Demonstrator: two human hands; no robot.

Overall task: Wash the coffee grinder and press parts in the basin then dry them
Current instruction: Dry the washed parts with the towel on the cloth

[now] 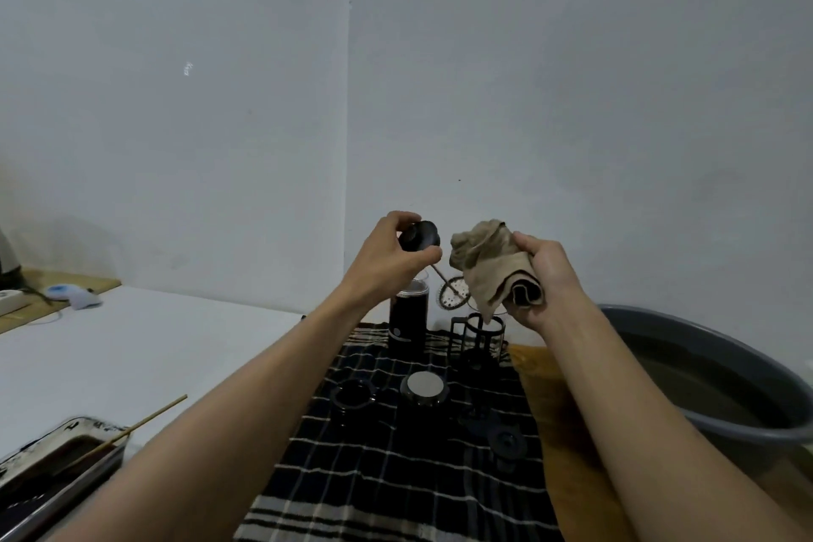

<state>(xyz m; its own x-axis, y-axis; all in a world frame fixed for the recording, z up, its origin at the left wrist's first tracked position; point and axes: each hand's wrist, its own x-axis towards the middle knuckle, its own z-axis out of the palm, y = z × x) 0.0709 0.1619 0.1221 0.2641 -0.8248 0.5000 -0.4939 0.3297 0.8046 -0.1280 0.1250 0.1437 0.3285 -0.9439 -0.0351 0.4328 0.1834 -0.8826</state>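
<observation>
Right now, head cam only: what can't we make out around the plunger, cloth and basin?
- Plunger filter disc: right part hidden behind the beige cloth.
- Plunger lid: partly covered by the left hand.
- Right hand: its fingers are wrapped in the cloth.
- Basin: cut off by the right frame edge.
- Black parts on the checked towel: too dark to identify.

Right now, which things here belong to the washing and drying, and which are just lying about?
Job:
left hand holding black-lidded plunger
right hand holding beige cloth
black cylindrical grinder body
black-framed glass press beaker
grey plastic basin
dark checked towel

Lying about:
metal tray
thin wooden stick
</observation>
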